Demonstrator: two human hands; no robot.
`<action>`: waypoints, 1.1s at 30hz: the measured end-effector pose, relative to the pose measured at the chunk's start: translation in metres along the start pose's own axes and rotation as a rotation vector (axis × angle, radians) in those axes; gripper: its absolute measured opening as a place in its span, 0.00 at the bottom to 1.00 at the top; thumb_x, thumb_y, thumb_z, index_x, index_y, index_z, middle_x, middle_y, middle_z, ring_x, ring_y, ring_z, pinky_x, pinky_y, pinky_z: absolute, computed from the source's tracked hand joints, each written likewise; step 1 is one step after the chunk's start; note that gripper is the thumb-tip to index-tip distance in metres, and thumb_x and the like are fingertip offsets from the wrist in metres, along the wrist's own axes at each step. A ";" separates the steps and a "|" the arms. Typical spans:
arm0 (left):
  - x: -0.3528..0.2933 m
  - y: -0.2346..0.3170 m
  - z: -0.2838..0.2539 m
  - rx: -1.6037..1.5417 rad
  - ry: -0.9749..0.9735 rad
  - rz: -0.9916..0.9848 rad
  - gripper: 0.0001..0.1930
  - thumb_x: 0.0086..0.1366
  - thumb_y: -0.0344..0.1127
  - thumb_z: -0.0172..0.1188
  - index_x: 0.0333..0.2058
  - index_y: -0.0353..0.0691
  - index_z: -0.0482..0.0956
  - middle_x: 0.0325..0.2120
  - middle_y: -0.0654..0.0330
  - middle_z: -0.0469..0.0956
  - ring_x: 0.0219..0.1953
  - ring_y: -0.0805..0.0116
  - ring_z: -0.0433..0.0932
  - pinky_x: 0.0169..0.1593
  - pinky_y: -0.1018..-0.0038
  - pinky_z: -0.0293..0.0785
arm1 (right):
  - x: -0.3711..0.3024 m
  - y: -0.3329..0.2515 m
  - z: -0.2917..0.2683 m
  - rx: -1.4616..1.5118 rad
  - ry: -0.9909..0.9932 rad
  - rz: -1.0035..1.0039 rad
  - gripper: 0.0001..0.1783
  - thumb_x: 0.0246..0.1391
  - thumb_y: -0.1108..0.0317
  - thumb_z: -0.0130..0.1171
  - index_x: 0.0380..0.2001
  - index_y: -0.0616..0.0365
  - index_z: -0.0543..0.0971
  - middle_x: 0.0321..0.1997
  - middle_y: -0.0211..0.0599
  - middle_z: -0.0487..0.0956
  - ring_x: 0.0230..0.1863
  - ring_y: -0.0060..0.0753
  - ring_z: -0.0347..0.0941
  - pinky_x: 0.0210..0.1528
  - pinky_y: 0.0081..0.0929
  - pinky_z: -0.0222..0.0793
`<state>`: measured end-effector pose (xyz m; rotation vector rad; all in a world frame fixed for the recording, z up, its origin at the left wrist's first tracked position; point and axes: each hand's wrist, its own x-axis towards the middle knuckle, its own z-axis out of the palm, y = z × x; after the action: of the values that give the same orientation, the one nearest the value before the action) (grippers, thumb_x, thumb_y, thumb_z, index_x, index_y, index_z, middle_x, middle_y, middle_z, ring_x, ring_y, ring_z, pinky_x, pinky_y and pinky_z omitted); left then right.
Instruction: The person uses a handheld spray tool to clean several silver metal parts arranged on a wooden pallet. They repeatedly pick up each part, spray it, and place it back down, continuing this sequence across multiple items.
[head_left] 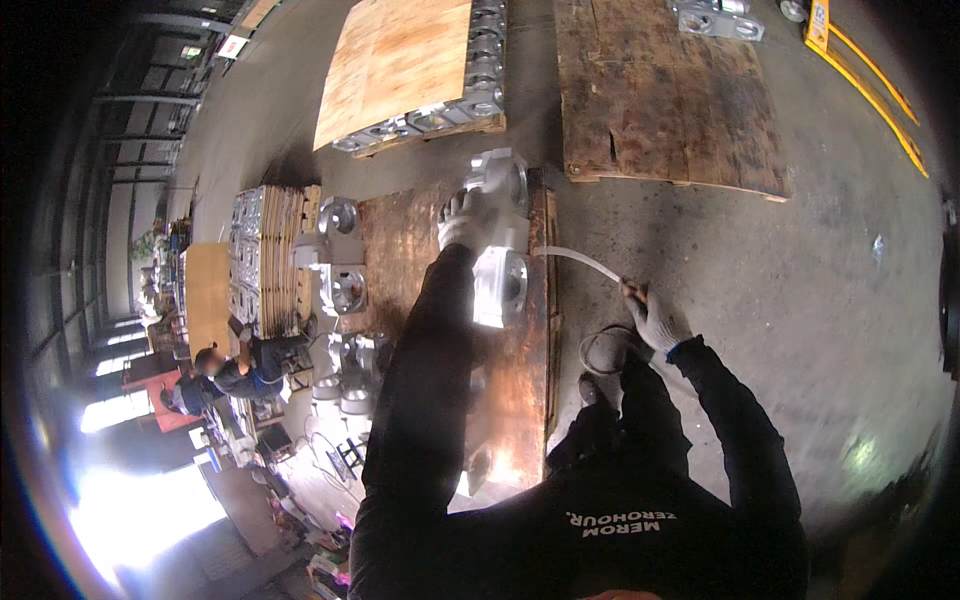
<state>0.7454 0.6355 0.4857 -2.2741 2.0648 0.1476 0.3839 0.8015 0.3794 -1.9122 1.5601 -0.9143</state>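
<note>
A silver metal casting [513,232] with a ring-shaped opening at each end sits near the right edge of a worn wooden board [400,240]. My left hand [462,222], in a pale glove, grips its left side at the middle; some fingertips blur against the metal. Off the board to the right, my gloved right hand [660,322] is closed around the end of a pale curved tube [585,260]. The tube arches left to the board's edge beside the casting. A looped hose [590,352] hangs below my right hand, by my legs.
More castings [342,290] stand along the board's left side. Beyond lie a plywood-topped pallet of castings [400,60] and a dark wooden platform [670,100]. Yellow pallet-jack handles [870,85] are at far right. Co-workers [250,365] are at left, near stacked castings [270,260].
</note>
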 end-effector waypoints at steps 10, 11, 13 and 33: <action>0.037 -0.025 0.044 0.199 0.017 0.163 0.36 0.65 0.59 0.51 0.65 0.45 0.59 0.62 0.51 0.63 0.64 0.55 0.63 0.67 0.54 0.56 | 0.156 -0.057 0.123 0.064 0.056 -0.112 0.18 0.61 0.55 0.54 0.43 0.57 0.79 0.34 0.48 0.81 0.35 0.53 0.78 0.34 0.41 0.74; 0.033 -0.033 0.047 0.244 0.060 0.184 0.36 0.65 0.58 0.51 0.65 0.43 0.59 0.62 0.50 0.64 0.64 0.55 0.62 0.68 0.54 0.55 | 0.161 -0.065 0.126 0.072 -0.149 0.062 0.18 0.62 0.55 0.54 0.45 0.57 0.78 0.37 0.48 0.81 0.36 0.53 0.78 0.35 0.42 0.74; 0.031 -0.028 0.046 0.126 -0.094 0.105 0.44 0.59 0.63 0.54 0.68 0.45 0.54 0.67 0.48 0.55 0.70 0.51 0.52 0.72 0.55 0.41 | 0.189 -0.060 0.121 -0.148 -0.368 0.285 0.19 0.63 0.55 0.52 0.47 0.57 0.76 0.40 0.49 0.81 0.39 0.51 0.79 0.37 0.41 0.75; 0.037 -0.011 0.021 -0.047 -0.144 0.156 0.33 0.64 0.57 0.53 0.62 0.46 0.63 0.66 0.52 0.58 0.69 0.57 0.55 0.68 0.61 0.55 | 0.134 0.049 0.113 1.089 -0.275 1.112 0.22 0.65 0.44 0.49 0.37 0.55 0.72 0.20 0.29 0.68 0.17 0.24 0.64 0.18 0.31 0.62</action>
<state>0.7594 0.6028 0.4599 -2.0572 2.1825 0.3606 0.4542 0.6567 0.2940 -0.2748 1.2177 -0.6631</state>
